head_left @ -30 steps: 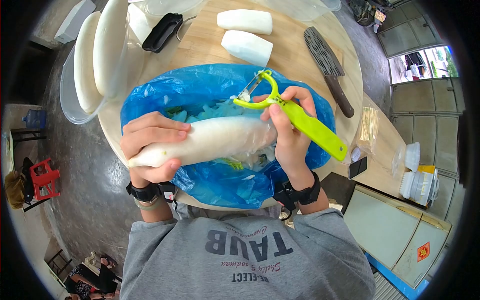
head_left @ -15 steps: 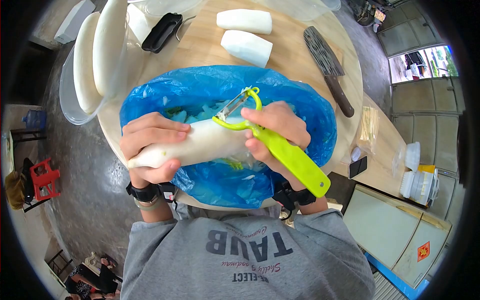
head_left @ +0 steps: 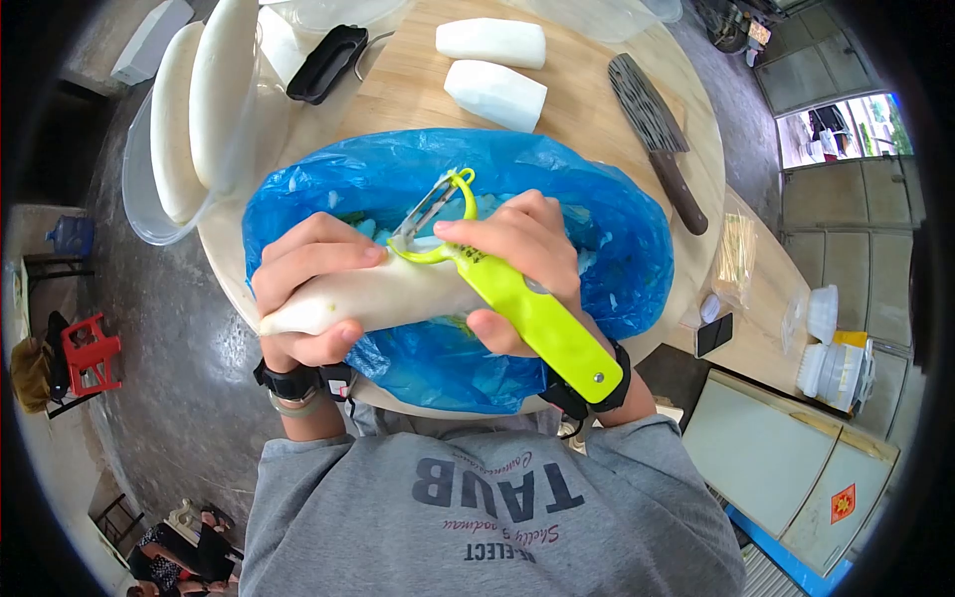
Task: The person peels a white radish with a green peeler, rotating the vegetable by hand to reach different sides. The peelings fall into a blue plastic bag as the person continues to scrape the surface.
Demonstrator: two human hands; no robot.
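A long white radish (head_left: pixel 383 294) lies slantwise over a container lined with a blue plastic bag (head_left: pixel 617 234). My left hand (head_left: pixel 316 284) is wrapped round its tapered end. In my right hand (head_left: pixel 527 254) is a bright green peeler (head_left: pixel 532 323), its metal blade against the radish's upper side near my left fingertips. The right thumb rests on the peeler's head, and another right fingertip is by the radish's underside. White and greenish peelings lie inside the bag, partly covered by the radish and my hands.
Two peeled radish pieces (head_left: pixel 492 92) lie on the wooden board (head_left: pixel 408 60), with a cleaver (head_left: pixel 652 124) to their right. Whole radishes (head_left: pixel 221 95) stand in a clear tub (head_left: pixel 149 224) at left. A black tray (head_left: pixel 326 65) sits between. A phone (head_left: pixel 713 335) and skewers (head_left: pixel 734 244) are at right.
My right hand has drawn the peeler left along the radish, toward my left hand. The peeler's handle has swung lower. My left hand keeps its grip in nearly the same place.
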